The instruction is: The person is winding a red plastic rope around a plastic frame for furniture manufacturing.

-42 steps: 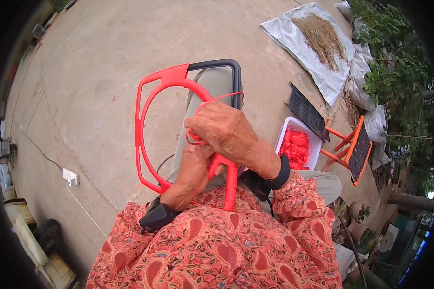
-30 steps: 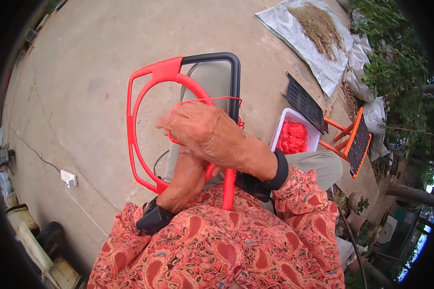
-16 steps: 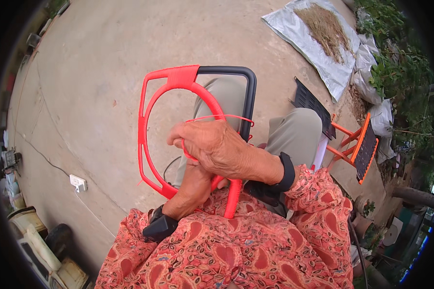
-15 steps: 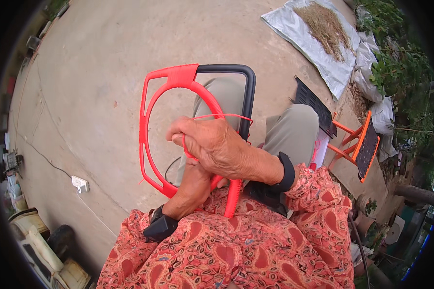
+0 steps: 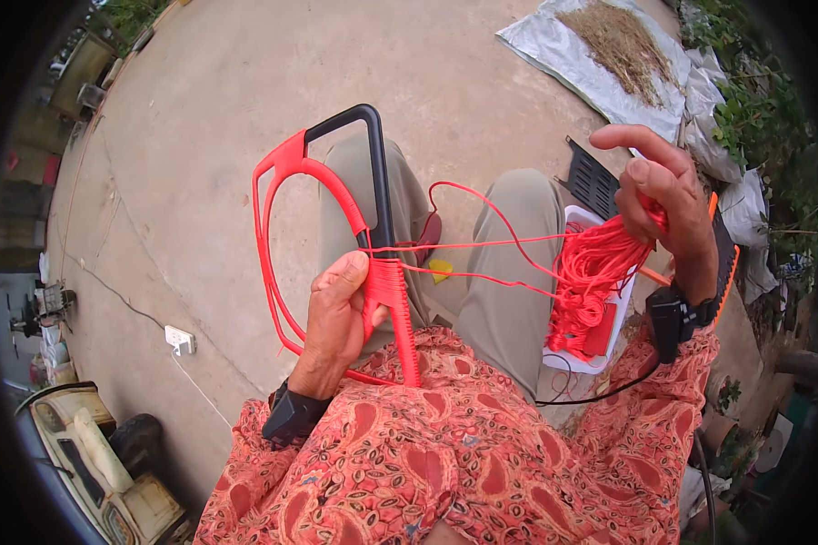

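Note:
A squarish black tube frame (image 5: 379, 173) with a round inner ring leans over my lap, much of it wrapped tightly in red cord. My left hand (image 5: 338, 309) grips the ring beside the right-hand bar, its thumb pressed where the cord comes off the wrapping. Out to the right, my right hand (image 5: 668, 195) is raised with a hank of red cord (image 5: 600, 263) in its curled fingers, the index finger sticking out. Strands of cord run between the hank and the frame, one in a loose loop. The hank hangs into a white tub (image 5: 593, 367) beside my right knee.
A black slatted panel (image 5: 598, 177) and an orange-edged stool (image 5: 725, 259) stand beyond the tub. A white sheet (image 5: 600, 77) with dry plant stalks lies at the far right. On the concrete floor at left are a power socket (image 5: 180, 340) and a toy-like vehicle (image 5: 100, 463).
My right hand has gone from the frame out to the right and now holds the cord hank. The frame has turned a little, and my left hand now shows gripping it.

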{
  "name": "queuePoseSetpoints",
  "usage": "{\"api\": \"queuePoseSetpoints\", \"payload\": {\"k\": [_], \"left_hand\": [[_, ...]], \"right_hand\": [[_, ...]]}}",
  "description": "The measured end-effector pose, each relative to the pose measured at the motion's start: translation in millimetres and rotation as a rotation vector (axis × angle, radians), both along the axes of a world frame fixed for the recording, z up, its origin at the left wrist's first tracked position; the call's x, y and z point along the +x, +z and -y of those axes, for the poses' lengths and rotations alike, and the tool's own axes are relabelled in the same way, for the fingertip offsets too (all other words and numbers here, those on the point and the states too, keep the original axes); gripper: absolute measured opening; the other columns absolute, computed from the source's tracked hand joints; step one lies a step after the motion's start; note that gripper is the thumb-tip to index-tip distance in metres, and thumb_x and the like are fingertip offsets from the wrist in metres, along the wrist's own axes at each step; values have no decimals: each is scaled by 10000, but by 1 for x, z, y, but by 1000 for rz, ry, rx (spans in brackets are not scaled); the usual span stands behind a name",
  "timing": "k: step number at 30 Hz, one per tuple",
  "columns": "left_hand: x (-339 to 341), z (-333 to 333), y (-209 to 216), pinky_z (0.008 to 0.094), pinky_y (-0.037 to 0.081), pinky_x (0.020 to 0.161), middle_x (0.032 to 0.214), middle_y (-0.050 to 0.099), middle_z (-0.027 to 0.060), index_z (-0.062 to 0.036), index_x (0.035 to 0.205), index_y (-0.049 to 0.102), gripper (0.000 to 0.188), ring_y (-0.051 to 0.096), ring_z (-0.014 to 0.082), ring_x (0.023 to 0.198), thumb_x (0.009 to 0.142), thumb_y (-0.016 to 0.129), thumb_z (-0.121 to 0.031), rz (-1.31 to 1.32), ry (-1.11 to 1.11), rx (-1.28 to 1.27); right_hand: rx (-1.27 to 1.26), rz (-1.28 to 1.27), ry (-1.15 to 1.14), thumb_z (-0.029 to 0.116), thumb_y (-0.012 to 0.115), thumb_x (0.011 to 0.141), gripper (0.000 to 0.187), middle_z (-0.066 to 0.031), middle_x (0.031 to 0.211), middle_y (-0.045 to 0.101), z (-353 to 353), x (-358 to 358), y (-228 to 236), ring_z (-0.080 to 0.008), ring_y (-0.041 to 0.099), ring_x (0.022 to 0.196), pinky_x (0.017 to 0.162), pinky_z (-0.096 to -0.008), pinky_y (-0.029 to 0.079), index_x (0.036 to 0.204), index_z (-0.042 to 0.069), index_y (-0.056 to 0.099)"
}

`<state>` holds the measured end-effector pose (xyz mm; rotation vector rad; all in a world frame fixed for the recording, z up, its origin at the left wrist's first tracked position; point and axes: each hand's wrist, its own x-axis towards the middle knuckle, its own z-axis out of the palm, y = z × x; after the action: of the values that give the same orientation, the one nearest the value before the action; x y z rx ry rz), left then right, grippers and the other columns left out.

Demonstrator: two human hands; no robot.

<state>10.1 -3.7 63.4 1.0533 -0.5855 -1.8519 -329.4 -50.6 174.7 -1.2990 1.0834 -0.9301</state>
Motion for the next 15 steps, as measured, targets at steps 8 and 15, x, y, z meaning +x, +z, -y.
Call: {"api": "queuePoseSetpoints", "payload": {"k": [8,15], "left_hand": [[-3,-3,7,245,390,441,800,640,118,12,962,577,302,527,133,524,984,491,-277,76,49,-22],[-8,-10,14,243,379,430,778,621,91,9,967,570,296,517,128,517,989,484,-273,83,62,-8]], "right_hand": [[-26,-785,-572,198,637,837,194,37,665,584,-23,-124,-107,-55,517,610,540,-231,402,839,10,683],[40,-351,-192,119,612,815,159,-24,744,660,-40,1,-84,-53,590,689,639,-231,480,893,-1,679]]}}
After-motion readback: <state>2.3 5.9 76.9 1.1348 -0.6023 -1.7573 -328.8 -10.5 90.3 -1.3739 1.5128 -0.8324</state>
